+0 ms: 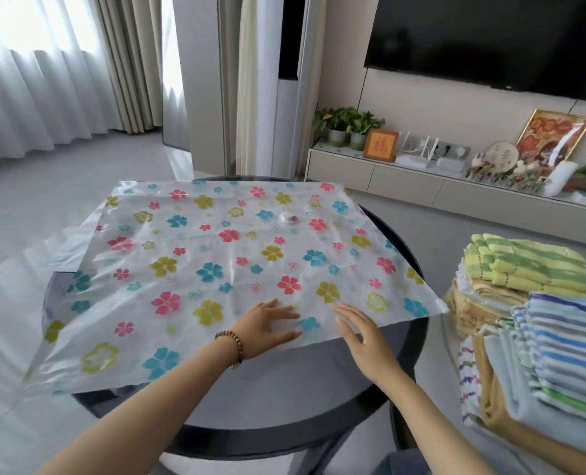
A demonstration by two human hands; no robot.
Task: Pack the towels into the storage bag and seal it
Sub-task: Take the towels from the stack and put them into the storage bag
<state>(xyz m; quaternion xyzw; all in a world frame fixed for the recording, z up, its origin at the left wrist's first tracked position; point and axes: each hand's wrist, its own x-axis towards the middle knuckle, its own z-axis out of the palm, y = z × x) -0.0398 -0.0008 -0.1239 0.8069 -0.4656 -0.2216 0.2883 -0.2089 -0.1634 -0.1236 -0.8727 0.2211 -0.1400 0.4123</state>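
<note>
While the flowered storage bag point(216, 255) lies flat across the round dark table point(284, 406), the left hand point(267, 325) rests palm-down near its front edge, fingers straight, gripping nothing. The right hand point(363, 332), just beside it, is likewise open, its fingertips over that edge; whether they touch is unclear. The folded towels point(541, 337) sit stacked to the right, outside the bag.

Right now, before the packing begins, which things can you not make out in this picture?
1. Head view: where the storage bag opens; no zip shows clearly, and the left hand and right hand cover part of its near edge.
2. Head view: the towels; the picture's right and bottom edges cut the stacks, so their number is unknown.
3. Head view: the valve is too small to tell if its cap is on.
</note>
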